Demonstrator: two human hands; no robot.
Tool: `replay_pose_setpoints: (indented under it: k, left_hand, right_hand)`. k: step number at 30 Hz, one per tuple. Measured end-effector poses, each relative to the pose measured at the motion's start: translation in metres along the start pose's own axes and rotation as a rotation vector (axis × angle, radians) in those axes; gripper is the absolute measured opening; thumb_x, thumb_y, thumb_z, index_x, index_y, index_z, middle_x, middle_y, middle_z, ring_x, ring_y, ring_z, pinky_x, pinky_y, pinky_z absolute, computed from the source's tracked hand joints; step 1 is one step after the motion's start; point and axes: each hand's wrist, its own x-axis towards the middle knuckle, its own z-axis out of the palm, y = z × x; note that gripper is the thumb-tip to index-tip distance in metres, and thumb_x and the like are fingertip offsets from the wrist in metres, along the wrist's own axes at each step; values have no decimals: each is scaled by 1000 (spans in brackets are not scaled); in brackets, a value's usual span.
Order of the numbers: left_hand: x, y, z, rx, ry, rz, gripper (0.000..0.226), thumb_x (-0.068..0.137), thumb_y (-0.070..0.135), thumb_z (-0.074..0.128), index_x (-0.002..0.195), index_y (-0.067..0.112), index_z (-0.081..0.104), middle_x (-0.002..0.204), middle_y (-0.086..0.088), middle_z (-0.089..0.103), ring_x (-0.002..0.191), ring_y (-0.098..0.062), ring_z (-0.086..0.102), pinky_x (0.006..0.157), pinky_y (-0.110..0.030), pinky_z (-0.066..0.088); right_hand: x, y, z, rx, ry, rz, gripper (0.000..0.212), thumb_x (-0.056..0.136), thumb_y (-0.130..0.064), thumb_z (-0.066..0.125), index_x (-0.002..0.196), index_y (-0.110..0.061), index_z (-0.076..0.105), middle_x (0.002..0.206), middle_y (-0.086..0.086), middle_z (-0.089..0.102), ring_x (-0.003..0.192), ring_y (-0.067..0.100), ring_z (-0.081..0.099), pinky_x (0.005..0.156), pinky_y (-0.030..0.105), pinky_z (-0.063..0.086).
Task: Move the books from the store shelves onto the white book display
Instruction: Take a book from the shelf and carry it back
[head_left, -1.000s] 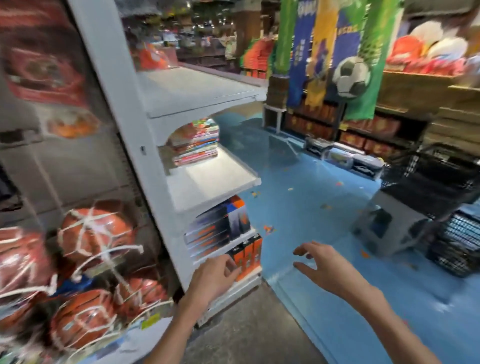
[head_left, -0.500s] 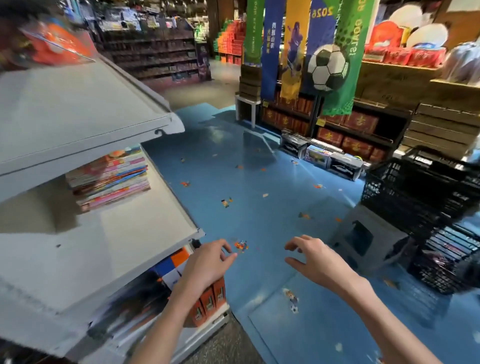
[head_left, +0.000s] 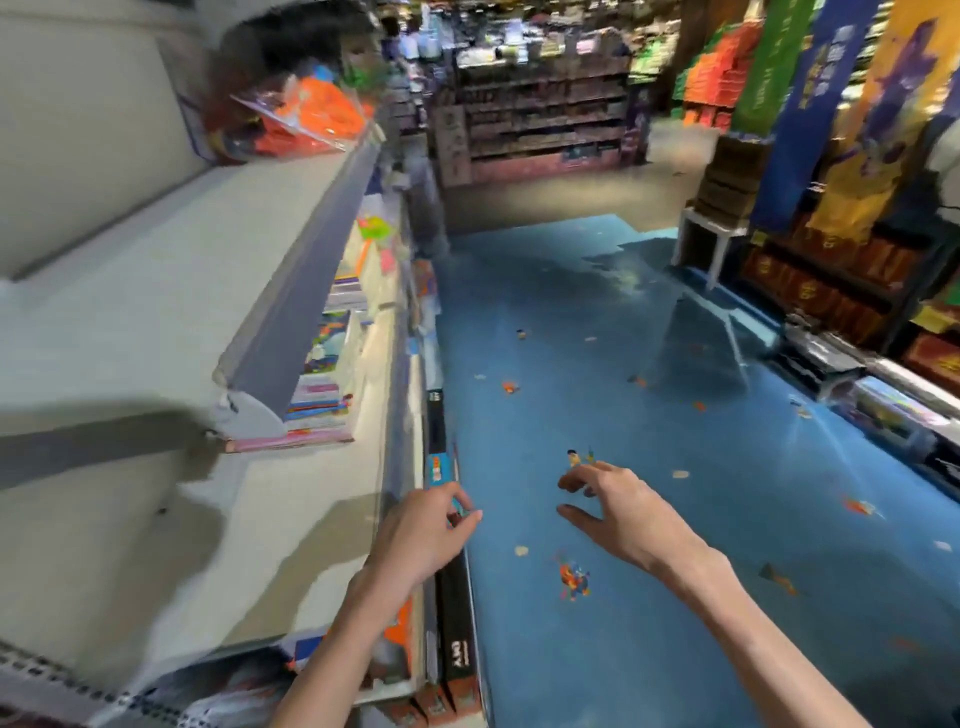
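White metal shelving (head_left: 291, 519) runs down the left side, and both of your hands are out in front of it, holding nothing. Your left hand (head_left: 421, 530) hangs over the front edge of the middle shelf, fingers loosely curled around air, the fingertips near a row of dark boxes (head_left: 456, 623) standing on edge along the shelf below. Your right hand (head_left: 618, 514) is out over the blue floor (head_left: 649, 364), well clear of the shelving, thumb and fingers spread apart and relaxed.

The books (head_left: 324, 400) lie in a flat stack on the middle shelf, toward its far end, tucked under the grey front lip of the upper shelf (head_left: 156, 312). More books and coloured covers (head_left: 358, 280) continue along that shelf toward the far end; motion blur prevents a count. A clear packet with orange contents (head_left: 311, 119) sits at the far end of the upper shelf. Small coloured scraps (head_left: 574, 579) are scattered on the floor. Hanging banners (head_left: 810, 104) and stocked store racks (head_left: 545, 114) stand beyond.
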Motion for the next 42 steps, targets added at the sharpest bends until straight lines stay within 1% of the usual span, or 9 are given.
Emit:
replay_pose_setpoints:
  k: [13,21,24,27,30,33,38,40,42]
  left_hand:
    - [153,-24,-14,-157,212,-280,18,94,47,62,104,32,67,81,16,70,75,-5,67,75,-29,56]
    - [199,-36,-44,-201,341,-537,15,96,42,62,99,28,65,90,10,70,75,-2,63,66,-19,47]
    - [206,-41,-50,-193,360,-647,22,96,50,60,102,30,67,95,12,72,78,1,61,62,-12,40]
    - [205,-47,-48,-277,365,-821,30,89,61,63,99,33,67,95,12,69,89,-6,63,73,-20,46]
    - [197,-48,-44,-333,536,-998,47,76,74,65,98,32,67,98,10,73,103,-13,67,93,-34,52]
    - [194,-33,-51,-311,612,-1132,46,88,58,66,120,25,58,108,4,71,104,-19,67,90,-31,51]
    - [197,-17,-69,-344,814,-1137,76,90,49,68,151,21,34,137,-9,58,106,-26,66,93,-38,53]
    - [202,-13,-75,-477,894,-1085,69,92,42,68,150,22,37,137,-4,55,104,-24,64,94,-40,54]
    - [208,-6,-83,-695,954,-1008,48,96,34,66,138,29,44,127,4,54,101,-20,61,93,-40,54]
  right_hand:
    - [245,9,6,31,-219,-347,35,93,-45,64,122,-26,60,120,-7,62,107,15,62,93,37,53]
    - [359,-31,5,119,-354,-609,24,94,-38,66,108,-21,59,101,-4,65,84,18,64,83,35,53]
    - [398,-47,9,149,-398,-729,28,95,-37,66,115,-18,62,110,-6,66,94,13,63,85,25,48]
    - [428,-62,14,176,-480,-791,40,93,-43,66,124,-18,62,113,-4,69,99,14,65,88,30,52]
    - [451,-76,19,236,-594,-803,47,91,-44,70,129,-21,57,118,-4,68,105,14,65,93,37,53]
    - [470,-95,22,317,-658,-809,56,90,-41,72,136,-18,51,126,-4,63,116,16,60,96,29,47]
    - [486,-135,21,345,-682,-772,89,85,-44,76,155,-13,29,150,6,48,139,24,45,106,25,35]
    - [490,-145,23,361,-757,-714,96,83,-48,77,157,-14,25,155,5,43,142,24,42,111,29,33]
    - [490,-149,25,411,-809,-670,88,83,-49,77,153,-15,35,152,3,46,140,23,44,111,29,35]
